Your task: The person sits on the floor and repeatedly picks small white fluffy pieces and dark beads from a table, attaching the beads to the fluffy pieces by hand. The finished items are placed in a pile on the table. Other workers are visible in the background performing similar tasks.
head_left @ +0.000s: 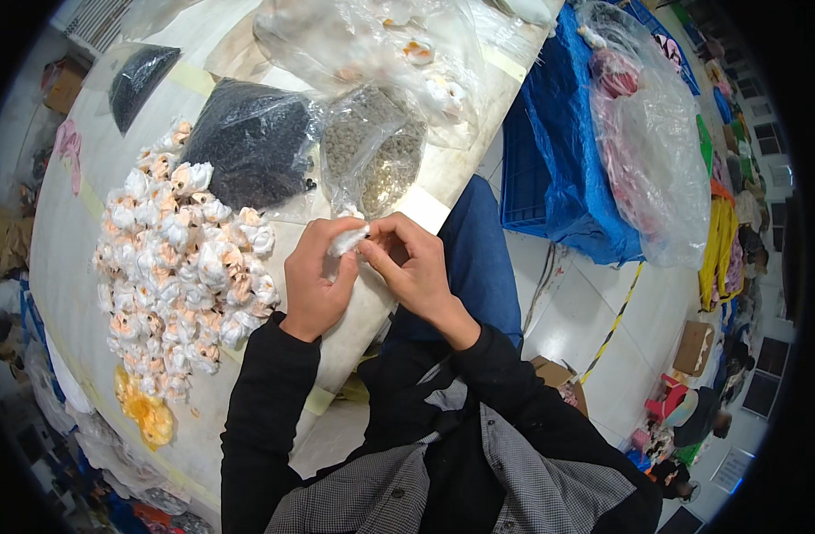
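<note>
Above the table's near edge, a small white plush piece [348,239] is held between both hands. My left hand [318,278] is closed round its left side, thumb below and fingers above. My right hand [414,265] pinches at its right end, where a tiny dark spot shows by the fingertips; I cannot make out what it is. Just beyond my hands lies a clear bag of small greyish-brown parts [372,142]. Beside it rests a clear bag of small black parts [247,142]. A large pile of white and peach plush pieces [189,267] covers the table to the left.
A yellow plush piece [145,411] sits below the pile. Another bag of black parts [142,82] and a large clear bag with white plush pieces [381,44] are farther back. To the right stands a blue crate [527,169] lined with blue sheeting, a clear bag [656,169] on top.
</note>
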The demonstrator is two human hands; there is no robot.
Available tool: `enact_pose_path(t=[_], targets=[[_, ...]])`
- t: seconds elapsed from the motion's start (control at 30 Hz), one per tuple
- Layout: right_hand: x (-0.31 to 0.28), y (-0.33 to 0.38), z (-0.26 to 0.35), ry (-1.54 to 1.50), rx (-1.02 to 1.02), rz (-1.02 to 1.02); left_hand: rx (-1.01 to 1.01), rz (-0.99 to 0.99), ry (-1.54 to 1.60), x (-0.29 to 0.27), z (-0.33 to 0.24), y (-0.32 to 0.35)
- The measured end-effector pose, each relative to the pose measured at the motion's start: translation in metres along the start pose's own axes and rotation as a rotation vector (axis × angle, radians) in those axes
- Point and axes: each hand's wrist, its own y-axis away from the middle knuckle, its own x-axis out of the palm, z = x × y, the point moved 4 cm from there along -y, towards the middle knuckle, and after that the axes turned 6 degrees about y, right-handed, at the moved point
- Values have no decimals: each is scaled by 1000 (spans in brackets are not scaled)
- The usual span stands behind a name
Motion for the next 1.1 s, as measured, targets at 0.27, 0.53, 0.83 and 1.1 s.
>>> enact_pose_path(t=[0.27,0.53,0.83,1.1], targets=[[-5,-3,-1,110,-165,67,94,72,22,-5,2,-7],[-6,-2,-1,47,-151,34,-113,214,-106,-2,0,-10],[-2,-1,0,139,-234,-21,-28,183,-165,0,-1,-8],[6,6,1,226,-257,-47,-19,108,-199,-1,6,-3]])
